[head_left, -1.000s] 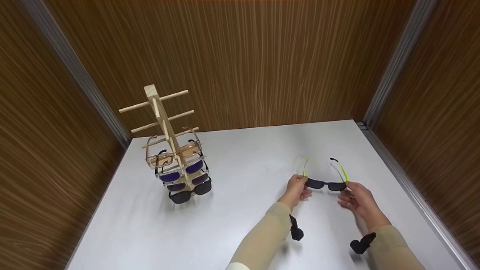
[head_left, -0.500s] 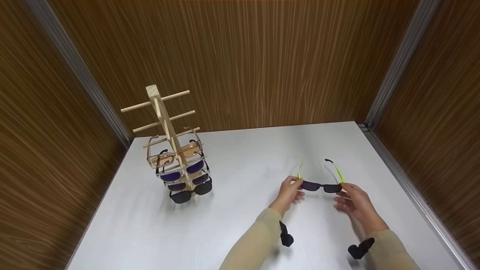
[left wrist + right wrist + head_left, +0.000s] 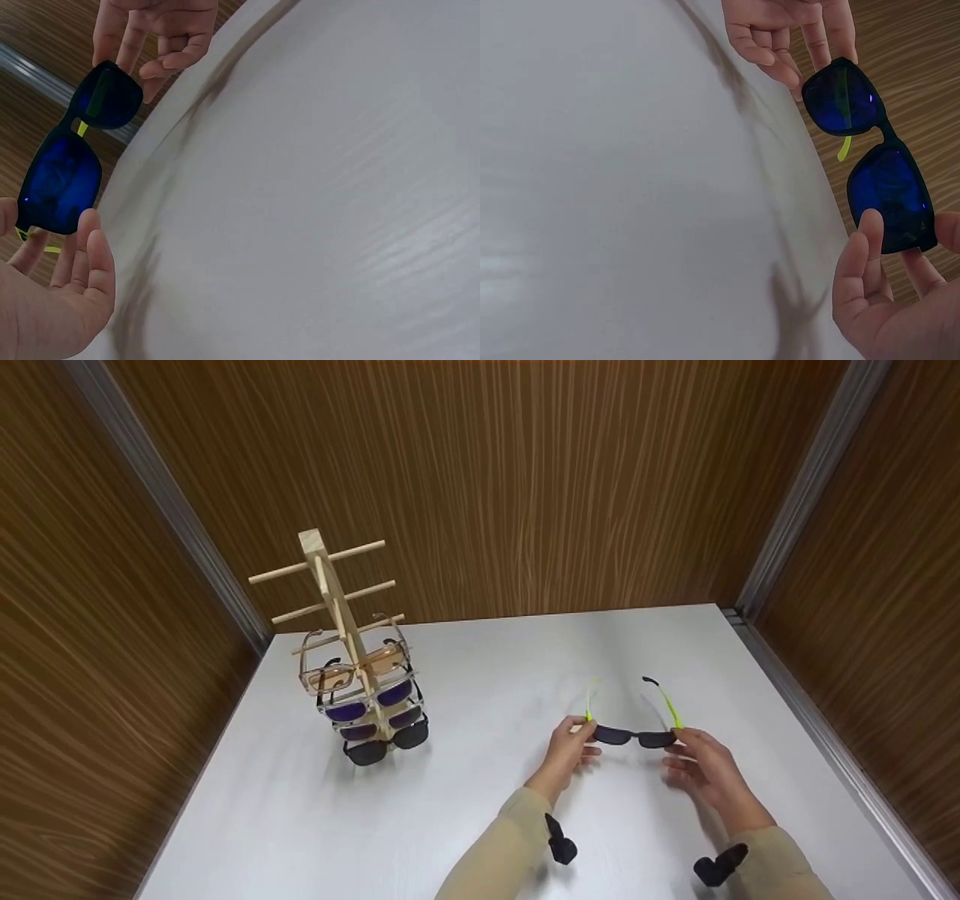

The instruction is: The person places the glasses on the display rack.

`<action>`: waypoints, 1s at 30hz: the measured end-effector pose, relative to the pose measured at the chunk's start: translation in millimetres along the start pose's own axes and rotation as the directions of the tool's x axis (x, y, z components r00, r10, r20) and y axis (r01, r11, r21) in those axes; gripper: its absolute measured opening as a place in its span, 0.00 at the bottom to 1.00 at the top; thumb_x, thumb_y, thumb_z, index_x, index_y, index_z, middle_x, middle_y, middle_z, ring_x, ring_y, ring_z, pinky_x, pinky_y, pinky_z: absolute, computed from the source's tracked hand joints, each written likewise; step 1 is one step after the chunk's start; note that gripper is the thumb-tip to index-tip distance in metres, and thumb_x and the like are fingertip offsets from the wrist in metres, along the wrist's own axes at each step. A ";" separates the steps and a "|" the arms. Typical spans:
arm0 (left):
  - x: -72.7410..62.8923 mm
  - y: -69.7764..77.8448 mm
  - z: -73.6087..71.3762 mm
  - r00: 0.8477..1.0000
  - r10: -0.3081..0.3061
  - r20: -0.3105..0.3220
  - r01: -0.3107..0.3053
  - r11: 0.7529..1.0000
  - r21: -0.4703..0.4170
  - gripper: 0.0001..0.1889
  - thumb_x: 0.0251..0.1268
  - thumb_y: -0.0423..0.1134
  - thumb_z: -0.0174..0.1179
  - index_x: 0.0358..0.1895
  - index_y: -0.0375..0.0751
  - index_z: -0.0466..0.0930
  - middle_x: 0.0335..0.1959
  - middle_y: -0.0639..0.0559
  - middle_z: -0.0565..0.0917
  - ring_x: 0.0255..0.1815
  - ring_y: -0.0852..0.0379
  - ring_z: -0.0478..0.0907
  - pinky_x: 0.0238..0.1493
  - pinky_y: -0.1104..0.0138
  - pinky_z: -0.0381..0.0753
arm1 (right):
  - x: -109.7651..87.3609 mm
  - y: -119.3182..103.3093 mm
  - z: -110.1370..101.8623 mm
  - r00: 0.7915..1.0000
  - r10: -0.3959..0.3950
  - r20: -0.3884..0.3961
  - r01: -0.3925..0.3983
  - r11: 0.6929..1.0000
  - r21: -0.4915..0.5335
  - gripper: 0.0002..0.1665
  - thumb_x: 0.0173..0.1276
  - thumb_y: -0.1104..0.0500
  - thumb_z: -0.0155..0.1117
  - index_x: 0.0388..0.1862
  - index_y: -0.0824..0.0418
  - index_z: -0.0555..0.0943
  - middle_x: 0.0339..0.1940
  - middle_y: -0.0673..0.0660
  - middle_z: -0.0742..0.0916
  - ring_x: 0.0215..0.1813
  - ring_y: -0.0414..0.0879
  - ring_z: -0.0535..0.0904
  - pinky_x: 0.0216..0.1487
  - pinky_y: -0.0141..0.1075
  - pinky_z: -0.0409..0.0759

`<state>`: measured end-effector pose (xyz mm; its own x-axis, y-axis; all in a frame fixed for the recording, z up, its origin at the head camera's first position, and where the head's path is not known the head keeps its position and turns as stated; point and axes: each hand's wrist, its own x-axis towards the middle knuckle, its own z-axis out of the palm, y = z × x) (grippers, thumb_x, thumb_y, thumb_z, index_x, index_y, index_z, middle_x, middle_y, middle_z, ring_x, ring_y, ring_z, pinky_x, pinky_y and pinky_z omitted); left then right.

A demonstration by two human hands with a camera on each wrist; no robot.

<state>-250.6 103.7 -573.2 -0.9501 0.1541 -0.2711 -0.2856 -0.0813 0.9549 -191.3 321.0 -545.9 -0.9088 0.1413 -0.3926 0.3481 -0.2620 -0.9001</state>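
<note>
Both hands hold one pair of sunglasses (image 3: 613, 735) with a dark frame and yellow-green temples, which point away from me, unfolded. My left hand (image 3: 564, 751) pinches its left hinge corner; my right hand (image 3: 709, 765) pinches the right one. In the left wrist view the lenses of the sunglasses (image 3: 64, 176) look deep blue, with the left hand (image 3: 56, 300) at the near end. From the right wrist, the right hand (image 3: 900, 300) has its thumb and fingers at the other corner. The sunglasses are held up over the white table (image 3: 480, 810).
On the left stands a wooden display rack (image 3: 337, 600) with crossbars. Several glasses hang on its lower part, tan-lensed glasses (image 3: 330, 679) uppermost and black sunglasses (image 3: 367, 752) lowest. The upper bars are bare. Wood-grain panels (image 3: 525, 487) enclose the table at the back and sides.
Both hands have shifted slightly left with the sunglasses between them, keeping the same grip. The rack appears a little further right as the head view turns slightly.
</note>
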 end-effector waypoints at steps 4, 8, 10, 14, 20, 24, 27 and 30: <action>-3.6 4.1 -8.1 1.000 0.003 -0.002 -0.003 1.000 0.007 0.10 0.63 0.47 0.58 0.43 0.49 0.76 0.31 0.48 0.82 0.27 0.54 0.81 0.28 0.62 0.78 | -1.7 0.2 6.1 0.999 -0.021 0.027 0.021 1.000 -0.013 0.13 0.71 0.51 0.54 0.49 0.55 0.71 0.39 0.58 0.82 0.34 0.47 0.83 0.37 0.37 0.81; -7.0 8.4 -15.9 1.000 0.020 0.010 -0.020 1.000 -0.003 0.10 0.63 0.47 0.58 0.44 0.48 0.76 0.31 0.49 0.82 0.28 0.54 0.81 0.30 0.62 0.78 | -3.6 0.2 11.6 0.998 -0.038 0.046 0.039 0.999 -0.029 0.15 0.71 0.49 0.53 0.50 0.55 0.70 0.40 0.58 0.81 0.35 0.48 0.83 0.36 0.37 0.81; -8.4 9.3 -19.8 0.999 0.034 0.009 -0.033 0.999 -0.015 0.10 0.63 0.46 0.58 0.43 0.48 0.77 0.31 0.49 0.82 0.28 0.53 0.82 0.30 0.62 0.79 | -4.6 0.4 14.8 0.997 -0.042 0.058 0.044 0.998 -0.036 0.16 0.71 0.49 0.53 0.51 0.56 0.69 0.41 0.58 0.81 0.35 0.48 0.83 0.37 0.37 0.81; -11.8 10.7 -28.2 0.998 0.056 -0.004 -0.056 0.998 -0.026 0.10 0.62 0.46 0.59 0.43 0.47 0.77 0.30 0.49 0.83 0.26 0.54 0.81 0.28 0.65 0.79 | -6.7 0.7 22.7 0.997 -0.033 0.069 0.037 0.998 -0.055 0.19 0.70 0.47 0.54 0.52 0.56 0.69 0.44 0.59 0.80 0.36 0.48 0.83 0.36 0.37 0.81; -19.0 15.4 -40.0 0.998 0.065 -0.009 -0.065 0.998 -0.012 0.11 0.62 0.46 0.59 0.43 0.46 0.77 0.31 0.48 0.83 0.26 0.56 0.81 0.28 0.66 0.79 | -10.7 0.1 31.8 0.995 -0.049 0.088 0.055 0.996 -0.070 0.18 0.69 0.48 0.56 0.52 0.57 0.69 0.42 0.59 0.81 0.36 0.48 0.83 0.36 0.37 0.81; -23.4 20.6 -48.4 0.996 0.091 -0.002 -0.091 0.996 -0.013 0.11 0.63 0.46 0.58 0.44 0.45 0.77 0.33 0.45 0.82 0.26 0.56 0.81 0.28 0.67 0.79 | -11.4 -2.1 37.9 0.990 -0.080 0.116 0.088 0.994 -0.067 0.20 0.69 0.49 0.57 0.53 0.59 0.70 0.41 0.58 0.82 0.36 0.48 0.83 0.39 0.38 0.81; -26.1 24.0 -53.7 0.993 0.117 0.008 -0.117 0.993 -0.012 0.12 0.63 0.45 0.58 0.45 0.44 0.77 0.34 0.44 0.81 0.25 0.56 0.80 0.28 0.67 0.79 | -11.9 -3.7 42.0 0.987 -0.094 0.127 0.101 0.994 -0.047 0.21 0.69 0.50 0.58 0.54 0.60 0.70 0.42 0.59 0.81 0.36 0.48 0.83 0.39 0.38 0.81; -29.3 26.7 -57.9 0.991 0.130 0.011 -0.130 0.992 0.000 0.12 0.63 0.46 0.58 0.45 0.44 0.77 0.33 0.45 0.81 0.25 0.56 0.80 0.28 0.67 0.79 | -13.3 -4.4 45.4 0.986 -0.093 0.135 0.098 0.995 -0.032 0.19 0.68 0.51 0.58 0.53 0.60 0.71 0.42 0.60 0.81 0.35 0.48 0.83 0.38 0.37 0.80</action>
<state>-237.7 40.0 -546.7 -0.9777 0.1534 -0.1434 -0.1598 -0.1010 0.9820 -191.2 276.9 -528.1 -0.9600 0.0346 -0.2778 0.2642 -0.2166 -0.9398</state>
